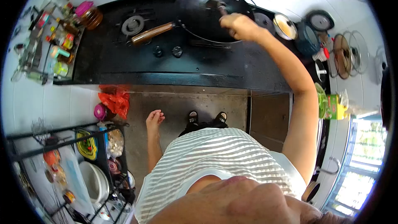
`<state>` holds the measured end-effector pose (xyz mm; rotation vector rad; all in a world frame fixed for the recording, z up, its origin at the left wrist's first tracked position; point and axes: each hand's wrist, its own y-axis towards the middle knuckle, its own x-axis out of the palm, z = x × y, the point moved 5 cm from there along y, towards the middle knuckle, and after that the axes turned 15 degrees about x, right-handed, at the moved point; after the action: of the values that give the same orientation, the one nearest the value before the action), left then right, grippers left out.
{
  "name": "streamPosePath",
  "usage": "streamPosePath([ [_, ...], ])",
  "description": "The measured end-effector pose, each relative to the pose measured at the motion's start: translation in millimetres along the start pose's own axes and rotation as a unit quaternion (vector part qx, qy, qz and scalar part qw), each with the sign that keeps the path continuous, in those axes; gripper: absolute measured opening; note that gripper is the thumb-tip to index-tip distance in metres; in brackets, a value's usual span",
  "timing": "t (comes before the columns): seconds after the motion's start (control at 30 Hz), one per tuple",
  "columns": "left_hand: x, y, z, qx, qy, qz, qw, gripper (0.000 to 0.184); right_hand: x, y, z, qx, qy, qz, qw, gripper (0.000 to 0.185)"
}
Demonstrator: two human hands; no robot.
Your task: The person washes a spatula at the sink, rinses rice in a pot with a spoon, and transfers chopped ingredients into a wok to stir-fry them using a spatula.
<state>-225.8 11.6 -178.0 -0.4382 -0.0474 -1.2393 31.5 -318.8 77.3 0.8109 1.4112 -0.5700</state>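
Note:
My right hand (pixel 242 27) is closed around the handle of a spatula (pixel 222 9), whose dark head rests inside the black wok (pixel 195 14). The wok sits on the right side of the stove, its wooden handle (pixel 153 33) pointing left and toward me. Whatever may be in the wok is too dark to make out. Down by my side, in front of the counter, hangs my left hand (pixel 154 118). Its fingers are loosely bent and a little apart, holding nothing.
Left of the wok is a second burner (pixel 133 25). A rack of bottles (pixel 62 45) lines the left wall. On the right stand a lidded pot (pixel 285 26), a dark blue pot (pixel 306 39) and hanging lids (pixel 342 56). A red bag (pixel 116 101) lies lower left, above a shelf (pixel 62 141).

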Motion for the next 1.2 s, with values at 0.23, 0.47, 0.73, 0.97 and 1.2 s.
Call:
streamPosePath([
  [0.23, 33, 26, -5, -0.022, 0.029, -0.085, 0.996, 0.018, 49, -60, -34, 0.023, -0.029, 0.043, 0.998, 0.041],
  [0.47, 94, 29, -42, -0.127, 0.133, -0.274, 0.944, 0.019, 20, -231, -60, 0.309, 0.147, 0.243, 0.907, 0.036],
  [0.73, 226, -46, -114, -0.111, 0.191, -0.470, 0.855, 0.016, 81, -622, -203, 0.735, 0.130, 0.228, 0.626, 0.022],
  [0.97, 290, -266, -218, -0.144, 0.209, -0.599, 0.759, 0.017, 97, -887, -410, 0.862, 0.047, 0.339, 0.374, 0.019],
  [1.2, 330, -466, -279, -0.150, 0.266, -0.753, 0.583, 0.018, 55, -1058, -534, 0.900, -0.099, 0.393, 0.163, 0.022],
])
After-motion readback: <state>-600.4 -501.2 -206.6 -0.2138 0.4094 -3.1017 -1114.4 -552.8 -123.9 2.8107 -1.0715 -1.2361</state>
